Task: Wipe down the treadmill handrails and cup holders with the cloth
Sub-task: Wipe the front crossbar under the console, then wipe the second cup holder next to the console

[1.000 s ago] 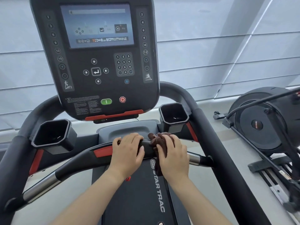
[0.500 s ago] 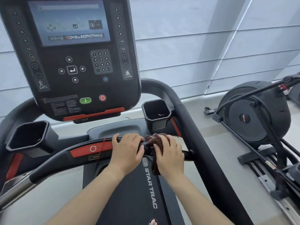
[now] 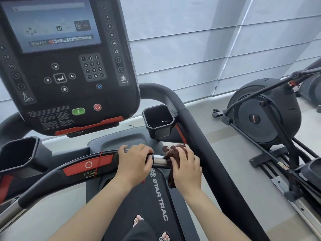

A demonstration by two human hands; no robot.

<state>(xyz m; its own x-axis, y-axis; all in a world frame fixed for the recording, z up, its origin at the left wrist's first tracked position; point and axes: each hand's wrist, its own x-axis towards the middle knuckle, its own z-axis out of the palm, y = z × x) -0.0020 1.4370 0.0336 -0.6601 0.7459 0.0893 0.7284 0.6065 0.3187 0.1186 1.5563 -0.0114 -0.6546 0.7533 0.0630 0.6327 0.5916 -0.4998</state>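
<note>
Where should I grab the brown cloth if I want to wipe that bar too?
Probably grab the bunched top of the cloth, coming from above, as the right hand does. It is draped over the front bar, with a loose tail hanging below, so pressing down there wraps it around the bar.

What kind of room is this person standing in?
Most likely a gym or fitness room. The person stands on a treadmill with a big touchscreen console and "STAR TRAC" printed on its deck, and an elliptical-type exercise machine stands alongside it.
</note>
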